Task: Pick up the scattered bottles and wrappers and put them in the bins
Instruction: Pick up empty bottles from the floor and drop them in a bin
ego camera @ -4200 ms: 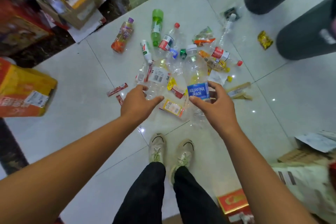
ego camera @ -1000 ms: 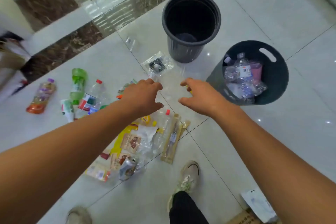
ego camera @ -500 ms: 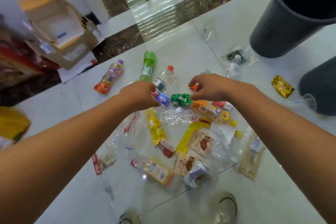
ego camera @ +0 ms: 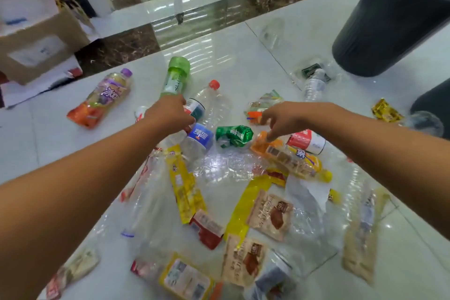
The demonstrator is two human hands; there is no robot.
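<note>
Bottles and wrappers lie scattered on the white tiled floor. My left hand (ego camera: 168,114) reaches down with curled fingers onto a clear red-capped bottle (ego camera: 215,102), just above a blue-labelled bottle (ego camera: 199,136); whether it grips is hidden. My right hand (ego camera: 280,119) hangs with spread fingers, the tips touching an orange bottle (ego camera: 287,156). Between the hands lies a crushed green bottle (ego camera: 233,135). A green-capped bottle (ego camera: 175,75) and a purple-capped juice bottle (ego camera: 107,95) lie farther left. Yellow (ego camera: 185,187) and brown wrappers (ego camera: 270,214) lie nearer me.
A tall dark bin (ego camera: 394,19) stands at the upper right, with the edge of a second dark bin (ego camera: 435,102) below it. A gold wrapper (ego camera: 386,111) and a small clear bottle (ego camera: 314,85) lie near them. A cardboard box (ego camera: 36,44) sits at the upper left.
The view turned from the bins back to the litter and moved closer. Both hands dropped toward the pile; the right hand now touches the orange bottle.
</note>
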